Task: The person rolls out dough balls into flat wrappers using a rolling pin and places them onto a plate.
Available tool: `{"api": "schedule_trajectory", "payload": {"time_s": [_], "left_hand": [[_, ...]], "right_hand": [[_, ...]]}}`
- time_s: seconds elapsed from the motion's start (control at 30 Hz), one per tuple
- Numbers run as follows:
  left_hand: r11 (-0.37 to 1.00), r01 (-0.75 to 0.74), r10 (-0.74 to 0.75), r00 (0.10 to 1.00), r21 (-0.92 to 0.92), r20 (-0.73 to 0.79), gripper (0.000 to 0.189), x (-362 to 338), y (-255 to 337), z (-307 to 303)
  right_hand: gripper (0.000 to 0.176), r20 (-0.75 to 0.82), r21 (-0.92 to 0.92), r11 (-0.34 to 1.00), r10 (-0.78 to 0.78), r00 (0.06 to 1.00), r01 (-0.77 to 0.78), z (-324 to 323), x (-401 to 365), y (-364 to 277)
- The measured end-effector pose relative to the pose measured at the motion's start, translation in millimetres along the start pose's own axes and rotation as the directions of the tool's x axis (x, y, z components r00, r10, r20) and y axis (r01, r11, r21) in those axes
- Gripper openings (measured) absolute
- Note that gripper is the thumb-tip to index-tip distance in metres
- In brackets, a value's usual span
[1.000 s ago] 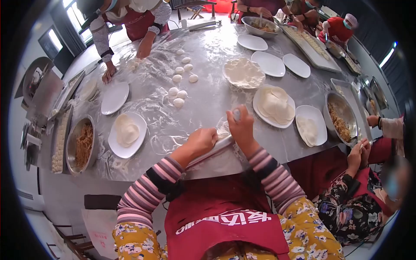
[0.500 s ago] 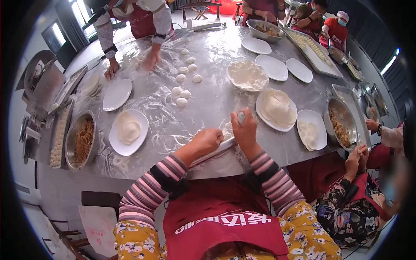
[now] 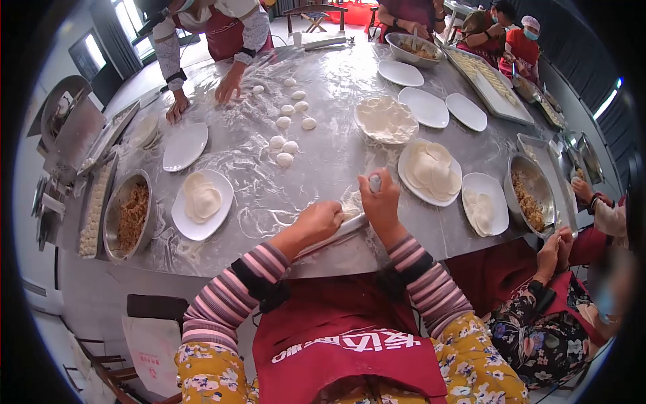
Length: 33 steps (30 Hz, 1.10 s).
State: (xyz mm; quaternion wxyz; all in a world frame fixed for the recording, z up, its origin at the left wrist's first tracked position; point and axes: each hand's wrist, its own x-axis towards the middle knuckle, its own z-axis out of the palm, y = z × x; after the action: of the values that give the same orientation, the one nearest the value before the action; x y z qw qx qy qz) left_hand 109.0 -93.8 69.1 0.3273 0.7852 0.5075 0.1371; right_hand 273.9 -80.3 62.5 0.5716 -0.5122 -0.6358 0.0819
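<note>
My right hand (image 3: pixel 381 207) is wrapped round a rolling pin (image 3: pixel 375 182), whose grey end pokes out above the fist. Beside it, my left hand (image 3: pixel 319 221) is closed, fingertips pinching at the edge of a pale piece of dough (image 3: pixel 350 214) that is mostly hidden by the hands. Below both hands a long shiny metal strip (image 3: pixel 340 236) slants across near the table's front edge. Closest to my right hand stands a plate (image 3: pixel 444 202) of stacked round dough wrappers (image 3: pixel 429 170). Behind the hands is a bowl of flour (image 3: pixel 386 120).
Several dough balls (image 3: pixel 284 159) lie mid-table. Left are wrappers on a plate (image 3: pixel 202 236) and a filling bowl (image 3: pixel 149 222); right, more wrappers (image 3: pixel 478 212) and another filling bowl (image 3: pixel 548 195). A person's hands (image 3: pixel 229 86) rest on the floured far side; another person (image 3: pixel 548 256) works at right.
The hand of the person across the table has shifted slightly left and back, uncovering a dough ball. My own hands hold nearly the same place; the view has shifted slightly.
</note>
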Motion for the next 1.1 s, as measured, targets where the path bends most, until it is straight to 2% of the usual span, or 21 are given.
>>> {"api": "schedule_trajectory", "payload": {"time_s": [0.07, 0.13, 0.2, 0.27, 0.3, 0.37, 0.4, 0.47, 0.5, 0.57, 0.63, 0.7, 0.77, 0.8, 0.83, 0.87, 0.93, 1.0, 1.03, 1.07, 1.1], "left_hand": [[1.000, -0.016, 0.016, 1.000, -0.013, 0.014, 0.020, 2, -1, 0], [0.999, -0.018, 0.016, 0.996, 0.031, 0.083, 0.017, -1, -3, 0], [0.999, 0.017, -0.015, 0.999, -0.052, 0.048, 0.018, -7, -12, 3], [0.981, 0.020, 0.005, 0.991, -0.193, 0.130, 0.016, -14, -14, 2], [0.982, 0.021, 0.006, 0.990, -0.187, 0.140, 0.016, -17, -11, 2], [0.998, -0.041, 0.043, 0.998, -0.053, 0.038, 0.018, -20, -1, -1], [0.998, -0.042, 0.043, 0.998, -0.041, 0.045, 0.018, -18, 1, -2], [0.998, 0.052, -0.053, 0.998, -0.043, -0.026, 0.019, -7, 3, -3], [0.998, 0.043, -0.044, 0.999, -0.046, -0.020, 0.019, -3, 4, -3], [0.999, 0.025, -0.024, 1.000, -0.029, 0.005, 0.018, 0, 2, -2], [0.999, 0.005, -0.003, 0.999, -0.046, 0.043, 0.017, 1, -5, 2], [0.990, 0.009, 0.001, 0.997, -0.141, 0.071, 0.016, -1, -17, 1], [0.975, 0.009, 0.014, 0.995, -0.221, 0.100, 0.015, -3, -20, 1], [0.981, -0.022, 0.044, 0.993, -0.191, 0.114, 0.015, -7, -17, -1], [0.986, -0.054, 0.075, 0.989, -0.157, 0.129, 0.014, -10, -15, -2], [0.988, -0.054, 0.073, 0.989, -0.148, 0.128, 0.014, -10, -11, -2], [0.999, -0.028, 0.029, 0.999, -0.017, 0.046, 0.016, -9, -3, -2], [0.999, -0.015, 0.014, 0.999, -0.034, -0.035, 0.021, 1, -20, 12], [0.999, 0.032, -0.032, 0.999, -0.034, 0.013, 0.024, -2, -15, 6], [0.994, 0.021, -0.021, 1.000, -0.111, -0.002, 0.023, -10, -7, 2], [0.997, 0.030, -0.032, 0.999, -0.075, -0.031, 0.020, -13, -6, 4]], "right_hand": [[0.022, -0.064, -0.044, 0.995, -0.098, 0.993, 0.095, -13, -12, -1], [0.022, -0.041, -0.036, 0.999, 0.003, 0.999, -0.005, -40, -38, -9], [0.023, -0.024, 0.003, 0.999, 0.052, 0.998, -0.052, -53, -53, -14], [0.022, -0.023, 0.029, 0.996, 0.088, 0.996, -0.087, -56, -59, -14], [0.022, -0.030, 0.029, 0.995, 0.097, 0.995, -0.096, -51, -54, -11], [0.022, -0.068, -0.062, 0.998, -0.037, 0.997, 0.033, -24, -26, -1], [0.022, -0.079, -0.057, 0.998, -0.030, 0.996, 0.026, -13, -15, 1], [0.022, 0.003, 0.044, 0.999, 0.000, 1.000, 0.000, 1, -2, 2], [0.022, 0.002, 0.044, 0.999, -0.006, 1.000, 0.006, -1, -2, 1], [0.021, -0.046, -0.084, 0.992, -0.095, 0.994, 0.091, -14, -11, -2], [0.020, -0.032, -0.046, 0.999, -0.011, 0.999, 0.010, -39, -33, -11], [0.020, 0.011, 0.005, 0.986, 0.165, 0.986, -0.165, -60, -62, -16], [0.021, 0.000, -0.002, 0.990, 0.141, 0.990, -0.141, -59, -62, -14], [0.022, -0.018, -0.007, 0.993, 0.120, 0.993, -0.120, -58, -61, -14], [0.024, -0.043, -0.062, 0.998, 0.010, 0.999, -0.012, -48, -47, -12], [0.024, -0.050, -0.055, 0.998, 0.009, 0.999, -0.012, -37, -32, -7], [0.024, -0.028, -0.045, 0.999, -0.030, 0.999, 0.029, -11, -11, -2], [0.022, -0.058, -0.148, 0.976, -0.172, 0.983, 0.162, 2, -2, 7], [0.021, -0.081, -0.133, 0.984, -0.133, 0.988, 0.122, 2, -5, 4], [0.022, -0.071, -0.107, 0.990, -0.102, 0.992, 0.094, -5, -12, 7], [0.021, -0.037, -0.068, 0.996, -0.055, 0.998, 0.052, -15, -21, 7]]}}
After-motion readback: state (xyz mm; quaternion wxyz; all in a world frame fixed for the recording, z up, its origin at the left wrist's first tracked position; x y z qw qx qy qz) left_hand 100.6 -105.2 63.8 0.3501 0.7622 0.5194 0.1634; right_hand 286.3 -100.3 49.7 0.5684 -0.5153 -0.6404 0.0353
